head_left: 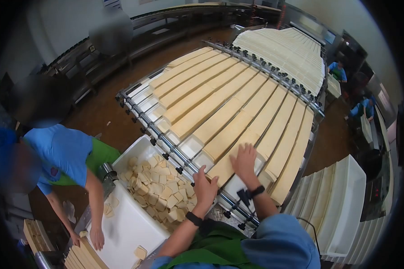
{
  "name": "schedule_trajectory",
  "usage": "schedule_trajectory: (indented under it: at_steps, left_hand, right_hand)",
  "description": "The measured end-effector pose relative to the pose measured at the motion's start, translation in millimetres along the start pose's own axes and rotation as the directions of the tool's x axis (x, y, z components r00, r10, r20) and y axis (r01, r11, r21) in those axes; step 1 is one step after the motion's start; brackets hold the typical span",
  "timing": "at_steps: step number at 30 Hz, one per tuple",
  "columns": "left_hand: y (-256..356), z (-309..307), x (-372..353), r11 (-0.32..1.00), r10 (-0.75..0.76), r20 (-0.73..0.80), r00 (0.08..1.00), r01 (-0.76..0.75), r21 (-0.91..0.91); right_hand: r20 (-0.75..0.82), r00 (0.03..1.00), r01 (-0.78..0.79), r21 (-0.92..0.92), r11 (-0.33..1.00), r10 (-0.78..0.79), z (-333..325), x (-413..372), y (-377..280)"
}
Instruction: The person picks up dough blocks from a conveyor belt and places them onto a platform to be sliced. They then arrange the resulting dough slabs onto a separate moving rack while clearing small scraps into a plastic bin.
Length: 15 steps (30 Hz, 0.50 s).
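Note:
Long pale-yellow slabs, like tofu or dough strips, lie side by side on the slatted conveyor (191, 147). My right hand (243, 162) rests on top of one slab (222, 172), fingers spread over its surface. At the near end of this same slab is my left hand (204, 188), its thumb and forefinger apart beside the slab's edge and close to the metal bar (170, 144). Some of the left fingers are hidden by the hand itself. Dark bands circle both wrists.
Left of me, a white bin (142, 140) holds many cut pieces (164, 190). A co-worker (65, 154) in blue and green handles strips (83, 256) at a white board (123, 224). Stacked white trays (345, 206) stand at right. Two people work farther back.

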<state>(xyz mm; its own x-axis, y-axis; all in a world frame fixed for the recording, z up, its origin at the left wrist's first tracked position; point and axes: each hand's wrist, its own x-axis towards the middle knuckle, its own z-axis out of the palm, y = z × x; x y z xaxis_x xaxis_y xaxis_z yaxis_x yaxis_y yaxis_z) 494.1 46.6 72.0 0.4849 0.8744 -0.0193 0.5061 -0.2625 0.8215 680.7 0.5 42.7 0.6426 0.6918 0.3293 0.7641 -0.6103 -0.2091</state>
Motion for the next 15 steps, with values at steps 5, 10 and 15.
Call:
schedule_trajectory:
  at_steps: [5, 10, 15]
  left_hand:
    - [-13, -1, -6, 0.989, 0.018, -0.008, 1.000, -0.019, -0.149]
    - [-22, 1, -3, 0.968, 0.072, -0.009, 0.997, -0.072, -0.240]
    - [-38, -20, -19, 0.948, 0.026, -0.141, 0.990, -0.069, -0.311]
  right_hand:
    - [0.226, 0.917, 0.172, 0.518, 0.838, -0.328, -32, -63, -42]
    - [0.233, 0.906, 0.236, 0.413, 0.880, -0.352, -31, -64, -41]
    - [0.225, 0.867, 0.439, 0.080, 0.895, -0.445, -21, -69, -49]
